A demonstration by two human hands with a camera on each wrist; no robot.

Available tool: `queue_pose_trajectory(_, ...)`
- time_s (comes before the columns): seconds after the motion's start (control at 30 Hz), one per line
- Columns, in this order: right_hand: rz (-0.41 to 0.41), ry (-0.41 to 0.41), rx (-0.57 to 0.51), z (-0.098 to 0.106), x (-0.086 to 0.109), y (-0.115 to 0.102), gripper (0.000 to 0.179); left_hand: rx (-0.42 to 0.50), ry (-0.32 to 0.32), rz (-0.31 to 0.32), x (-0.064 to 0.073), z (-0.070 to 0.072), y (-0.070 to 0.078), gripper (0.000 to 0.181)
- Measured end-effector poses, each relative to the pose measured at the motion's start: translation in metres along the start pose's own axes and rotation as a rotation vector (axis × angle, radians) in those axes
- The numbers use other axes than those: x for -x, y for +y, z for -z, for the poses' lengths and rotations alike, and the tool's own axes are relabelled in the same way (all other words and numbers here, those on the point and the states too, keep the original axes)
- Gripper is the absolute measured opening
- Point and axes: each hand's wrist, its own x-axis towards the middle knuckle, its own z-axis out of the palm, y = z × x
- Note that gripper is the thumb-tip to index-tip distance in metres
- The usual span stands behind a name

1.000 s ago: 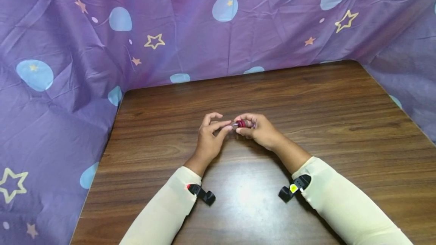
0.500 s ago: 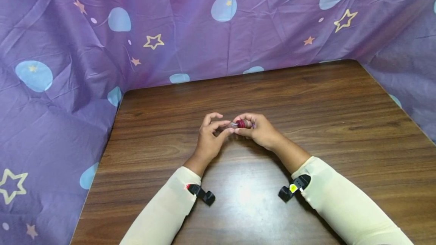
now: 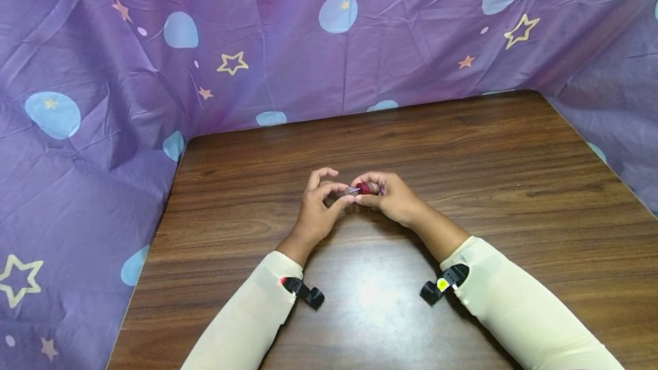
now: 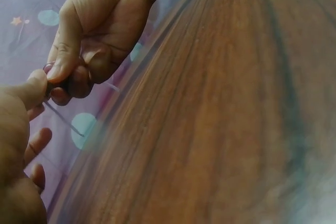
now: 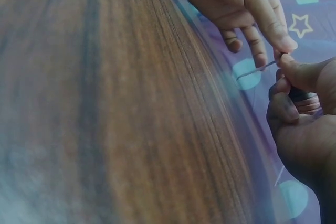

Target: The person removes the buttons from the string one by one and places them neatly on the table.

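Note:
Above the table's middle, my right hand (image 3: 394, 201) holds a small dark red, banded thing (image 3: 365, 188) between thumb and fingers. My left hand (image 3: 315, 210) faces it, thumb and index finger pinching a thin greyish strand or rod (image 5: 256, 71) beside the red end. The thumbs almost meet. In the left wrist view, this strand (image 4: 64, 119) slants down from the fingertips and ends free. My left hand's other fingers are spread apart from the thing. Most of the banded thing is hidden in my right hand, so its kind is unclear.
A brown wood-grain table (image 3: 247, 278) lies under both hands. Purple cloth (image 3: 288, 33) with stars and blue spots hangs behind it and along its sides. Each pale sleeve carries a black strap mount (image 3: 304, 292) at the wrist.
My left thumb has shifted slightly right, closer to my right thumb, and the gap between the fingertips has narrowed. My right hand stays in nearly the same place, still holding the red thing.

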Motion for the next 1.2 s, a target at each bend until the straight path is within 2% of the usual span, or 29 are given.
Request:
queue_pose_trajectory(0.2, -0.013, 0.005, -0.014, -0.0002, 0.0019, -0.0035, 0.031, -0.016, -0.015, -0.089, -0.0010, 0.0019, -0.0008, 0.019)
queue_pose_trajectory(0.67, 0.000, 0.000, -0.023, 0.0010, 0.0027, -0.0020, 0.030, 0.061, -0.030, -0.137, -0.0018, 0.0023, -0.0051, 0.026)
queue_pose_trajectory(0.83, -0.007, -0.001, -0.054, 0.0012, 0.0021, -0.0018, 0.030, 0.056, -0.036, -0.128, -0.0017, 0.0024, -0.0055, 0.024)
queue_pose_trajectory(1.0, -0.007, 0.029, -0.096, 0.0022, 0.0011, -0.0017, 0.038, 0.052, -0.040, -0.097, -0.0014, 0.0030, -0.0050, 0.025)
queue_pose_trajectory(1.2, -0.048, 0.056, -0.135, 0.0042, 0.0009, -0.0017, 0.037, 0.048, -0.033, -0.082, -0.0016, 0.0026, -0.0050, 0.025)
